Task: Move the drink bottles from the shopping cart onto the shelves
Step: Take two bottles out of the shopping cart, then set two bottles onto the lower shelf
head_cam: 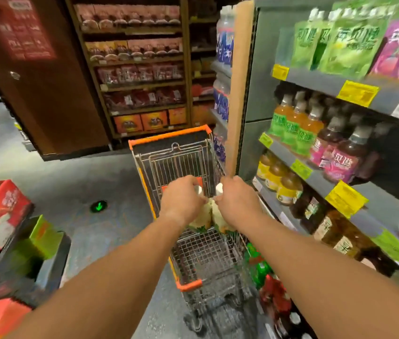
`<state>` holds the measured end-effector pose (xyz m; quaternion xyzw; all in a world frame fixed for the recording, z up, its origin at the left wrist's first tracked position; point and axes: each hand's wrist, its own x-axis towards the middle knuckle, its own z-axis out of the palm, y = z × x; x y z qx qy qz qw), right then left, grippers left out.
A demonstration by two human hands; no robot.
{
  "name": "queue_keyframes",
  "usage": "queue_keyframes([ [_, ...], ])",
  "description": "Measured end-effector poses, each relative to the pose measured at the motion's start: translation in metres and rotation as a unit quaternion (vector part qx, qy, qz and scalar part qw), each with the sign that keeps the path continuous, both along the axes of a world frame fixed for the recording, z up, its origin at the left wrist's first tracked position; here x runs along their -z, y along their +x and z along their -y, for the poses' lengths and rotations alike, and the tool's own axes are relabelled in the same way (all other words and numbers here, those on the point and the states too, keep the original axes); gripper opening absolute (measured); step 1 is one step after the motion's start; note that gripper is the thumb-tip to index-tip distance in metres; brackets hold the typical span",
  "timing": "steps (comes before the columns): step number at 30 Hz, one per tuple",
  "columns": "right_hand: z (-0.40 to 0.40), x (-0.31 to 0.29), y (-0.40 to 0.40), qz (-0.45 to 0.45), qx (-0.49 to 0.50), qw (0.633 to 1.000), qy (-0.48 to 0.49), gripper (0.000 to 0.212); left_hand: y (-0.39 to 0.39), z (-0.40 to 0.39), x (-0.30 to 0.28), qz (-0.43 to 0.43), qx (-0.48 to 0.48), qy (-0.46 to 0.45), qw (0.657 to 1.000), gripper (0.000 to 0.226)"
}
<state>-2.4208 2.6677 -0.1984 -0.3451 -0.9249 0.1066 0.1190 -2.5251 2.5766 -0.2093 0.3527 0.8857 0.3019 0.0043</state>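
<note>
Here the shelves (320, 172) stand just to the right of the shopping cart (181, 162), stocked with rows of orange, yellow and dark drinks behind yellow price tags. The step in hand looks like the lift-out: both arms reach down over the cart's basket, each hand on its own bottle. The left hand (181, 199) curls round the neck of the left bottle (202, 214), whose white cap shows past the knuckles. The right hand (238, 200) does the same on the right bottle (219, 215), the two pale bottles side by side and touching. Both are over the cart's middle, seemingly raised above its wire floor. The basket shows nothing else; green and red bottles blur beside its near right corner. Next, I judge, comes a swing right toward a shelf gap, keeping both bottles upright.
</note>
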Motion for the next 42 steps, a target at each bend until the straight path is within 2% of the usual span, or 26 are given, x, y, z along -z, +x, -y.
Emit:
queue_keyframes([
  [2, -0.032, 0.032, -0.037, 0.020, -0.015, 1.000, -0.002, 0.027, -0.033, -0.031, 0.033, 0.008, -0.011, -0.009, 1.000, 0.025],
  [6, -0.095, 0.112, -0.100, 0.019, 0.007, 0.997, -0.075, 0.037, -0.088, -0.093, 0.107, 0.034, -0.034, -0.021, 0.999, 0.020],
  [11, -0.194, 0.255, -0.189, 0.047, -0.001, 0.992, -0.116, 0.045, -0.174, -0.191, 0.241, 0.092, -0.042, -0.052, 0.994, 0.006],
  [15, -0.249, 0.369, -0.244, 0.080, -0.003, 0.985, -0.155, 0.037, -0.223, -0.247, 0.350, 0.136, -0.050, -0.083, 0.986, 0.016],
  [18, -0.269, 0.443, -0.275, 0.062, 0.027, 0.981, -0.180, 0.028, -0.251, -0.276, 0.421, 0.164, -0.053, -0.110, 0.979, 0.009],
  [21, -0.281, 0.493, -0.298, 0.057, 0.054, 0.983, -0.169, 0.019, -0.270, -0.290, 0.478, 0.171, -0.046, -0.141, 0.974, 0.024],
  [25, -0.291, 0.532, -0.313, 0.093, 0.044, 0.984, -0.148, 0.018, -0.282, -0.302, 0.523, 0.170, -0.036, -0.153, 0.973, 0.013],
  [30, -0.300, 0.543, -0.318, 0.116, 0.065, 0.979, -0.154, 0.029, -0.286, -0.313, 0.544, 0.196, -0.035, -0.128, 0.972, 0.018],
  [35, -0.305, 0.534, -0.324, 0.105, 0.116, 0.972, -0.173, 0.039, -0.295, -0.324, 0.543, 0.241, -0.042, -0.148, 0.958, 0.036],
  [37, -0.300, 0.529, -0.323, 0.112, 0.109, 0.971, -0.179, 0.042, -0.296, -0.319, 0.541, 0.271, -0.033, -0.168, 0.947, 0.048],
  [39, -0.294, 0.520, -0.319, 0.108, 0.106, 0.972, -0.182, 0.044, -0.294, -0.309, 0.533, 0.305, -0.022, -0.175, 0.936, 0.051],
  [42, -0.285, 0.494, -0.316, 0.106, 0.116, 0.971, -0.179, 0.037, -0.293, -0.296, 0.505, 0.260, 0.026, -0.175, 0.949, 0.049],
])
